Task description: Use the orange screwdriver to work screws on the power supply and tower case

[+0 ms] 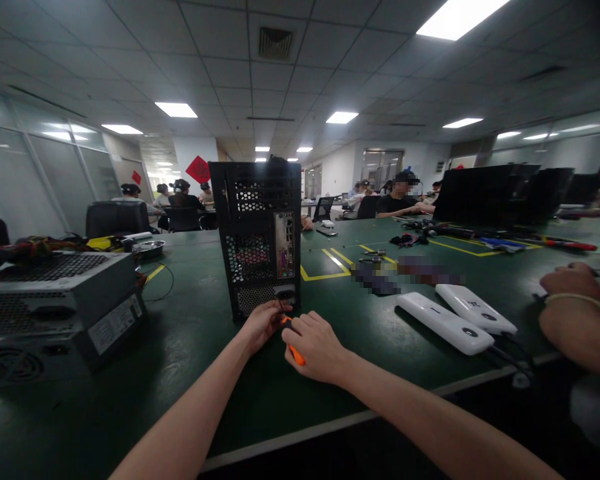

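A black computer case (221, 253) stands upright on the green table with its perforated back and metal port panel facing me. Low at its back, my right hand (316, 348) is wrapped round the orange-and-black handle of a screwdriver (296, 355). The dark shaft slants up and left toward the power supply (253, 298) at the bottom of the case. Beside the shaft, my left hand (266, 325) has its fingers drawn together close to the case. What those fingers pinch, if anything, is too small to make out.
Stacked grey power supplies (100, 313) with cables on top stand at the left, near a metal bowl (149, 249). White handheld devices (445, 323) lie at the right, by a co-worker's arm (575, 307). Tools (505, 244) and dark cases (485, 193) sit farther back.
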